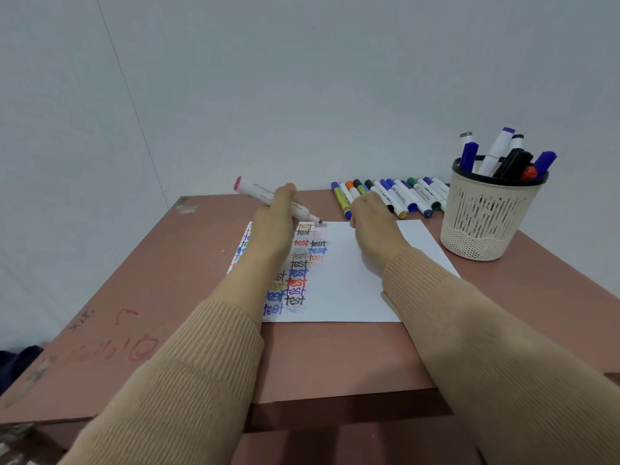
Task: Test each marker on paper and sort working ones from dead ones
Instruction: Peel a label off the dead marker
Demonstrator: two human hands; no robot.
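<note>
My left hand (272, 226) grips a white marker (258, 193) with a pink end cap, its tip touching the top of the white paper (362, 283). The sheet carries columns of the word "test" in several colours on its left half. My right hand (370, 226) rests on the paper near its top edge with fingers curled; whether it holds anything is hidden. A row of several markers (399, 194) lies on the table behind the paper. A cream mesh cup (483, 219) at the right holds several more markers.
The brown table (188, 297) has scribbles near its left front edge. A pale wall stands directly behind the table. The cup sits close to the paper's right top corner. A dark cloth shows at the far left, below the table.
</note>
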